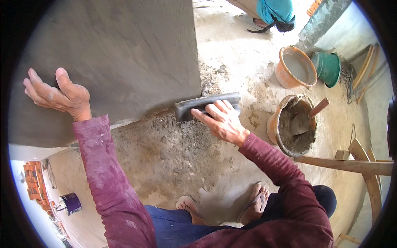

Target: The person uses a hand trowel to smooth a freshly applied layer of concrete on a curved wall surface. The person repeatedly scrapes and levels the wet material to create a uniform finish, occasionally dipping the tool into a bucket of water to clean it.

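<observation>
My right hand (223, 124) is closed round the handle of a dark plastering float (206, 103). The float lies close to the lower corner of a grey, freshly plastered wall (124, 53); whether it touches the plaster I cannot tell. My left hand (58, 94) is raised beside the wall at the left, fingers stretched out and thumb apart, with nothing in it. To the right stands an orange bucket (273, 128) of grey mortar (294, 142). A trowel with a wooden handle (319, 107) rests in that mortar.
Behind the mortar bucket are an orange bucket of greyish water (284, 78) and a green bucket (331, 68). A wooden trestle (343, 164) stands at the right. Another person (276, 10) crouches at the far side. A dark blue pail (71, 203) and stacked bricks (35, 184) are at the left.
</observation>
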`<action>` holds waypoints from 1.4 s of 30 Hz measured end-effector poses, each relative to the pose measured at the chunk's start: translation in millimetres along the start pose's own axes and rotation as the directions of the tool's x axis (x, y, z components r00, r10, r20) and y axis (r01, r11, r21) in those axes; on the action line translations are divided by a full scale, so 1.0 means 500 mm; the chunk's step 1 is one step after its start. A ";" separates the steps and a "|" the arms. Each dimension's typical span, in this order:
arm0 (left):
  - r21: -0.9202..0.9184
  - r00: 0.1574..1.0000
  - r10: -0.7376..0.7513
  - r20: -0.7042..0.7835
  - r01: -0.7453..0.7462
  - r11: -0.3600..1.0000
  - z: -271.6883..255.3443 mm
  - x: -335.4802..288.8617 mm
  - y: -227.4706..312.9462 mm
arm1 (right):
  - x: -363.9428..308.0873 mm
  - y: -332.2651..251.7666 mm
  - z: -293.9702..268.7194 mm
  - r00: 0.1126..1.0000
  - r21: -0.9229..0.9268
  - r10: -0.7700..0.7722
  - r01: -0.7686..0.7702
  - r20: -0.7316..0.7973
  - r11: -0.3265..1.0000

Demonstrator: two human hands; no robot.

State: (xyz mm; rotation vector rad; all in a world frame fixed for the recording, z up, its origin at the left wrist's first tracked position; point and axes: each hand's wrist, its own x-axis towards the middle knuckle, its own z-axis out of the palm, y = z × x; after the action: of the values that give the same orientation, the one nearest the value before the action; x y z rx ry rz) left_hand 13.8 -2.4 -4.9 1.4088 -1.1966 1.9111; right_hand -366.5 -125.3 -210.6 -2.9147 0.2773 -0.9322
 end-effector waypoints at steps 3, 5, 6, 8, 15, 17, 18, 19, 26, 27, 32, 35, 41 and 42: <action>0.071 0.997 0.074 0.030 -0.076 0.995 -0.003 -0.001 -0.023 | 0.028 -0.008 -0.067 0.977 -0.049 0.050 -0.061 -0.205 0.997; 0.030 0.999 0.006 0.036 -0.007 1.000 -0.010 0.017 0.006 | 0.063 0.001 -0.092 0.950 -0.056 0.093 -0.114 -0.299 0.992; 0.001 0.999 -0.031 0.032 0.030 1.000 -0.010 0.018 0.010 | 0.077 0.006 -0.093 0.948 -0.056 0.104 -0.127 -0.302 0.990; -0.046 0.997 -0.069 0.019 0.070 0.997 -0.005 0.009 0.008 | 0.088 0.006 -0.075 0.953 -0.049 0.106 -0.125 -0.282 0.991; 0.009 1.000 -0.010 0.027 0.010 1.000 -0.001 0.009 0.005 | 0.028 -0.033 -0.040 0.989 -0.037 0.026 -0.032 -0.149 0.999; 0.066 0.997 0.064 0.050 -0.067 0.996 -0.008 0.000 -0.021 | 0.070 -0.022 -0.076 0.955 -0.062 0.070 -0.092 -0.289 0.994; 0.067 0.996 0.079 0.040 -0.081 0.994 -0.005 -0.002 -0.022 | 0.089 -0.011 -0.085 0.956 -0.088 0.076 -0.105 -0.285 0.991; 0.069 0.995 0.092 0.028 -0.094 0.993 -0.001 -0.003 -0.023 | 0.103 -0.002 -0.086 0.956 -0.114 0.081 -0.117 -0.281 0.987; 0.010 1.000 0.027 -0.012 -0.027 1.000 0.019 -0.006 -0.012 | -0.042 -0.035 0.035 0.998 -0.007 0.033 -0.033 0.047 0.999; 0.033 0.997 0.071 0.003 -0.071 0.997 0.006 0.003 -0.031 | -0.052 -0.048 0.031 0.999 0.008 0.038 -0.038 -0.005 0.999; -0.042 0.999 -0.035 -0.002 0.035 0.998 0.002 0.007 -0.007 | -0.018 0.016 -0.016 0.973 -0.084 0.106 -0.126 -0.206 0.989; 0.020 0.999 0.051 -0.001 -0.051 0.998 0.011 -0.002 -0.025 | 0.000 0.043 -0.001 0.980 -0.121 0.083 -0.106 -0.182 0.987; 0.001 0.999 0.044 -0.026 -0.044 0.999 0.010 0.005 -0.022 | -0.050 -0.011 0.068 0.999 -0.021 0.005 -0.004 0.049 1.000; 0.031 0.996 0.089 -0.003 -0.089 0.996 0.008 -0.002 -0.038 | -0.049 -0.006 0.052 1.000 -0.034 0.016 -0.017 -0.027 0.999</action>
State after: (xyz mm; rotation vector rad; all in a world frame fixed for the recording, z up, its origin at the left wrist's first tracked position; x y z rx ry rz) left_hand 31.0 3.6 1.3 1.3872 -1.2520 2.0001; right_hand -370.6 -117.2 -245.1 -2.9282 0.3223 -0.9738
